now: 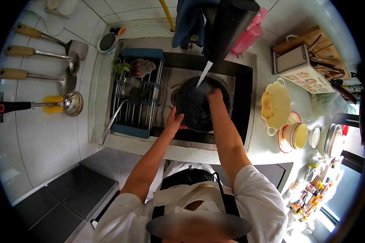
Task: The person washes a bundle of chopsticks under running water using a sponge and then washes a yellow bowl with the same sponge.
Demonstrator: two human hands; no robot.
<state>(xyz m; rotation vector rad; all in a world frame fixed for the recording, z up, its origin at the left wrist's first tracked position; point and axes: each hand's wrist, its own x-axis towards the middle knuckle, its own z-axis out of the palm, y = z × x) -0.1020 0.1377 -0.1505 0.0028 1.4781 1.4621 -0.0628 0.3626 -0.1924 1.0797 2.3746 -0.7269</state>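
Observation:
A round black pan (pixel 194 111) is in the metal sink (pixel 242 97), with water inside it. My left hand (pixel 175 122) grips its near left rim, thumb along the edge. My right hand (pixel 215 96) reaches into the pan on its far right side. Its fingers are blurred and partly hidden, so whether they hold anything cannot be made out. From the black faucet (pixel 227 32) a stream of water (pixel 205 73) falls into the pan, close to my right hand.
A drying rack (pixel 137 131) spans the sink's left side, holding green leaves (pixel 121 69) and a dark reddish item (pixel 142 67). Ladles and a spatula (pixel 77 48) hang at left. Behind the sink stands a pink bottle (pixel 249 34). Yellow dishes (pixel 273 106) sit on the right counter.

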